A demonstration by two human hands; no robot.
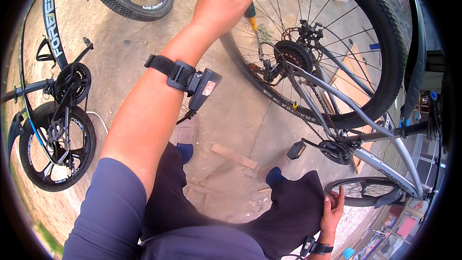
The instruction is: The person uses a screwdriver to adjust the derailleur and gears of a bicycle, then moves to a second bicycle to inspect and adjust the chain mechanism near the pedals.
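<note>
Against the rear derailleur [267,70], screwdriver [250,12] in left hand [222,5]; right hand [332,212] well apart

I am seeing my left hand [219,5] reaching forward with a screwdriver [249,7], its shaft pointing down at the rear derailleur [269,70] of the bicycle [365,154] standing ahead and to my right. The rear wheel [385,33] is sitting behind the hand. My right hand [332,209] is resting on my right knee, possibly touching the front wheel [361,192] beside it. Another bicycle [57,130] is lying far left.
</note>
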